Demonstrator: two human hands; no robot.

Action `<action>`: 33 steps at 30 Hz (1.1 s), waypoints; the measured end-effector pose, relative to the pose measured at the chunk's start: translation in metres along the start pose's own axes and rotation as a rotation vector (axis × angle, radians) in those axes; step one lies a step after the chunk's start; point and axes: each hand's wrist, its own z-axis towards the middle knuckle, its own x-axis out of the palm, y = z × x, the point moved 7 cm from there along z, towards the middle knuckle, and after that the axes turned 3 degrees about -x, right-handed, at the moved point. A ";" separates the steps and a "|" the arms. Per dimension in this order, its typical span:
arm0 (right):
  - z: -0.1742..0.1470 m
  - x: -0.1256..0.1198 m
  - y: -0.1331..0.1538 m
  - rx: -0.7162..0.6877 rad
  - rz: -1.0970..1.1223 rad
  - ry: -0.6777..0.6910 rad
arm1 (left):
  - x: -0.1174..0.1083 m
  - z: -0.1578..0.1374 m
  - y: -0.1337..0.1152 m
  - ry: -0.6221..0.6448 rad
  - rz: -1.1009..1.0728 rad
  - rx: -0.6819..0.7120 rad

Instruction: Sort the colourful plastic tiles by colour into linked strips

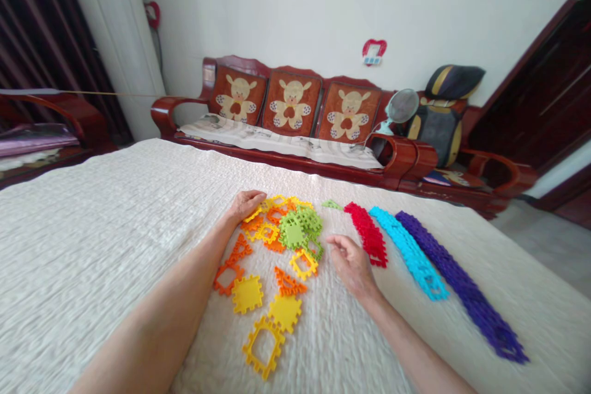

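My left hand is at the far left edge of a loose pile, its fingers closed on a yellow toothed plastic building piece. My right hand hovers or rests just right of the pile, fingers loosely bent, with nothing visible in them. Between the hands lie a cluster of green building pieces and several orange building pieces. Closer to me are a solid yellow square, an orange triangle and a yellow open-centred frame.
To the right, overlapping rows of red pieces, light blue pieces and purple pieces lie on the white quilted cover. A single green piece sits left of the red row. Beyond stands a wooden sofa with cushions.
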 end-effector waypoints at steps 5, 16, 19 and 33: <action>0.060 0.016 -0.009 -0.093 -0.102 0.010 | 0.002 0.007 0.008 -0.012 0.003 0.026; 0.062 0.046 -0.016 -0.142 -0.189 0.124 | 0.005 0.014 0.018 0.012 0.052 0.082; 0.066 0.040 -0.013 -0.172 -0.158 0.121 | 0.005 0.015 0.021 0.010 0.072 0.077; 0.080 -0.004 -0.035 -0.243 -0.541 0.371 | 0.006 0.021 0.029 0.014 0.124 0.090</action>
